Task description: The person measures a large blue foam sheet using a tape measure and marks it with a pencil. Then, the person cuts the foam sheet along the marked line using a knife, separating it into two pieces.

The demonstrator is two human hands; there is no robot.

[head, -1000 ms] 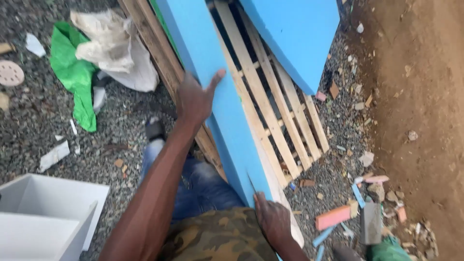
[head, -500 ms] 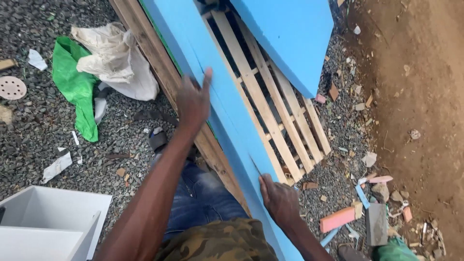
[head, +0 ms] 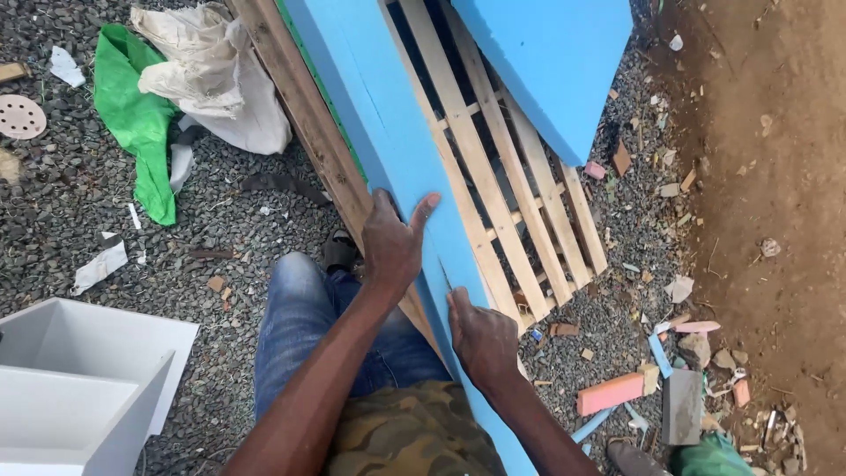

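Right hand (head: 483, 339) clenched on a thin blade (head: 443, 271), barely visible, just a dark sliver poking up out of the fist into the long blue foam strip (head: 388, 132). Handle totally buried in the grip, so can't tell what kind of knife. Left hand (head: 392, 242) released, flat on the foam just up-left of the blade, thumb splayed right, fingers spread, pressing rather than holding.

Compared with a second ago: left hand slid way down the strip, from upper-middle of the frame to dead centre, now just beside the right hand instead of well apart. Right hand moved up from the bottom edge, cut line climbing with it. Knee in blue jeans (head: 304, 308) now showing more at centre-bottom.

Foam strip running diagonally from top centre to bottom centre, lying along a wooden plank edge (head: 304, 115) on its left and a slatted wooden pallet (head: 502, 185) on its right. Lower end of the strip hidden behind the right forearm and camouflage shirt (head: 410, 432). Second blue foam slab (head: 546, 62) upper right, cut off by the top of the frame, resting on the pallet.

Gravel all around. Green plastic sheet (head: 132, 115) and a pale crumpled sack (head: 211, 75) upper left, white box (head: 79, 379) lower left, pink foam offcut (head: 610, 393) lower right.
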